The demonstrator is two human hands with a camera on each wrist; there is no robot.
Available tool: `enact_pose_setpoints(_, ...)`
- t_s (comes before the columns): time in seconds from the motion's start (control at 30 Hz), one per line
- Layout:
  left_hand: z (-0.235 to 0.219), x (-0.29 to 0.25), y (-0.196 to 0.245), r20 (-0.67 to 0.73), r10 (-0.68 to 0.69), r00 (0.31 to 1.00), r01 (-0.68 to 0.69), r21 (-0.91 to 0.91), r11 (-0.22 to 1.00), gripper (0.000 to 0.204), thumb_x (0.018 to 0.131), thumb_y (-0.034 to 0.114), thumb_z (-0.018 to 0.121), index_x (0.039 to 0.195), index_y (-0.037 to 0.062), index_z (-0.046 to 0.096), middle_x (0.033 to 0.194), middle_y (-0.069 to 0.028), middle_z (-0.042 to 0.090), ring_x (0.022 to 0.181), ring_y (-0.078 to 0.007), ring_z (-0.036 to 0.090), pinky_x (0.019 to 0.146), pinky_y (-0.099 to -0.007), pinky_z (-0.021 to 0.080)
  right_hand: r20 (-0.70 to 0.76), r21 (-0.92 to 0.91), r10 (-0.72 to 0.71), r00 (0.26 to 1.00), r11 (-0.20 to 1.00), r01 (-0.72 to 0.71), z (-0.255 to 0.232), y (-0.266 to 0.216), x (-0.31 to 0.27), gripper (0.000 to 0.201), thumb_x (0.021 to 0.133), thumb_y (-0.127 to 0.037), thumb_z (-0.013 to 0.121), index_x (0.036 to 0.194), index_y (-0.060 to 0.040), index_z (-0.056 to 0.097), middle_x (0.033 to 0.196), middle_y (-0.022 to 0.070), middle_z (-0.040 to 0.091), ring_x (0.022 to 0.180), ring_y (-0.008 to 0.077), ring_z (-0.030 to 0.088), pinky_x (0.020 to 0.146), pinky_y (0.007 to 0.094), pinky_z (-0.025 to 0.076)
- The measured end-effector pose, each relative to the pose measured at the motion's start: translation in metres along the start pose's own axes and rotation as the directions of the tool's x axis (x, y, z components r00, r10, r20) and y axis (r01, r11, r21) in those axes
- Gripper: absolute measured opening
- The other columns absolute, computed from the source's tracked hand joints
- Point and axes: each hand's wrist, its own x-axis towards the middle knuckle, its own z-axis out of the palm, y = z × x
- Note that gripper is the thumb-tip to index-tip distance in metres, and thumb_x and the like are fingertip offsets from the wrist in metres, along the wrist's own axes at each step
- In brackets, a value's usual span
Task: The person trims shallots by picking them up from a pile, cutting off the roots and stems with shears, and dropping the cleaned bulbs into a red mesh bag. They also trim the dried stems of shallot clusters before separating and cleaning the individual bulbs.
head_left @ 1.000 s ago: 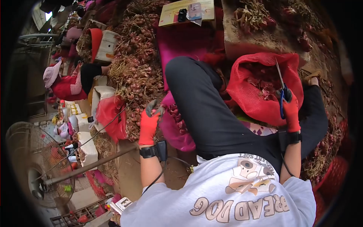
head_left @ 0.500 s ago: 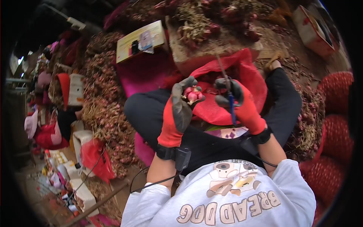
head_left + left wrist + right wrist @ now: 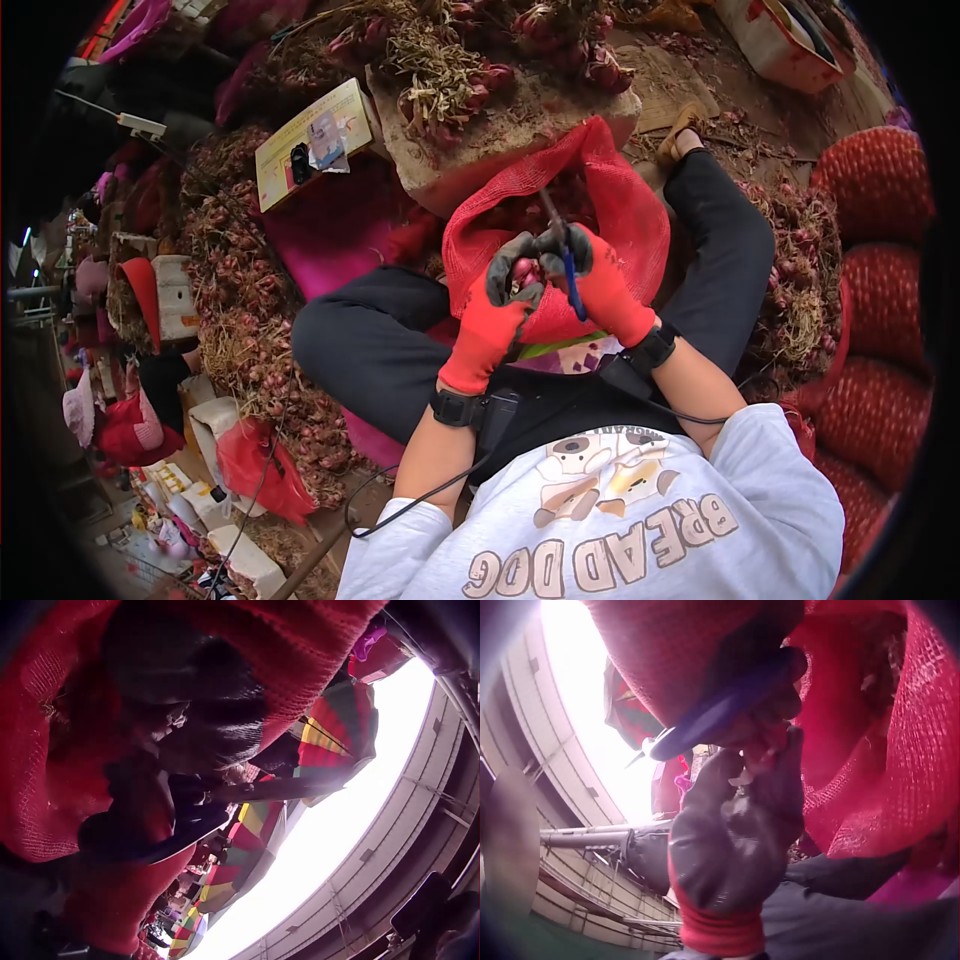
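Note:
Both hands wear red gloves with dark grey palms and meet over an open red mesh bag [image 3: 640, 225]. The left hand [image 3: 492, 315] curls round a few red shallots [image 3: 524, 272], which show between thumb and fingers. Close beside it, the right hand [image 3: 605, 285] holds scissors by their blue handle [image 3: 571, 280], blades pointing away from the body. In the left wrist view a scissor blade [image 3: 289, 789] sticks out past the gloved fingers. The right wrist view shows the shallots [image 3: 759, 759] at the left hand's fingertips, just below the blue handle. Loose skins lie inside the bag.
A block [image 3: 440, 165] behind the bag bears dried shallot bunches [image 3: 445, 85]. Heaped shallots [image 3: 240, 340] lie on the left, near a yellow box [image 3: 345, 110] with a phone-like object. Full red mesh sacks [image 3: 875, 280] are stacked at right. Another person [image 3: 130, 425] sits far left.
The left hand has come from the heap on the left, bringing shallots over the bag. The right hand with the scissors has moved left to meet it. The head view has shifted rightward.

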Motion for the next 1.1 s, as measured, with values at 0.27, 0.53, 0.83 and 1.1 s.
enact_pose_setpoints(0.27, 0.014, 0.004, -0.006, -0.109, 0.044, 0.993, -0.026, 0.167, 0.986, 0.061, 0.081, -0.011, 0.058, 0.139, -0.0006, 0.040, 0.131, -0.0087, 0.050, 0.118, -0.0146, 0.050, 0.099, -0.0269, 0.042, 0.032, -0.048, 0.080, 0.996, 0.996, -0.078, -0.003, -0.007, -0.002, 0.030, 0.082, -0.010, 0.071, 0.107, -0.0007, 0.057, 0.091, 0.0062, 0.065, 0.086, 0.0142, 0.062, 0.076, 0.0311, 0.050)
enact_pose_setpoints(0.53, 0.004, 0.002, -0.005, -0.049, -0.037, 0.998, 0.034, -0.057, 0.998, 0.048, 0.087, -0.002, 0.059, 0.133, 0.0003, 0.046, 0.120, -0.0061, 0.056, 0.107, -0.0135, 0.055, 0.095, -0.0271, 0.047, 0.200, 0.359, 0.350, 0.915, 0.843, -0.401, -0.012, 0.000, 0.006, 0.022, 0.080, -0.005, 0.069, 0.098, 0.0036, 0.060, 0.078, 0.0095, 0.064, 0.062, 0.0155, 0.061, 0.056, 0.0280, 0.050)
enact_pose_setpoints(0.83, -0.001, -0.003, 0.021, 0.234, -0.256, 0.938, 0.320, -0.296, 0.900, 0.036, 0.096, 0.019, 0.057, 0.128, 0.0055, 0.049, 0.108, -0.0050, 0.059, 0.091, -0.0111, 0.060, 0.075, -0.0233, 0.051, 0.499, 0.589, 0.336, 0.799, 0.544, -0.597, -0.041, -0.010, 0.005, 0.022, 0.084, -0.007, 0.066, 0.101, 0.0027, 0.057, 0.080, 0.0088, 0.061, 0.064, 0.0159, 0.060, 0.058, 0.0279, 0.050)
enact_pose_setpoints(1.1, 0.003, 0.005, 0.007, 0.087, -0.215, 0.973, 0.232, -0.334, 0.913, 0.033, 0.097, 0.020, 0.055, 0.128, 0.0090, 0.049, 0.106, -0.0035, 0.059, 0.090, -0.0116, 0.058, 0.074, -0.0246, 0.049, 0.029, 0.268, 0.302, 0.953, 0.916, -0.299, -0.026, -0.021, 0.004, 0.025, 0.084, -0.019, 0.070, 0.101, -0.0033, 0.059, 0.081, 0.0026, 0.061, 0.064, 0.0083, 0.055, 0.056, 0.0241, 0.045)
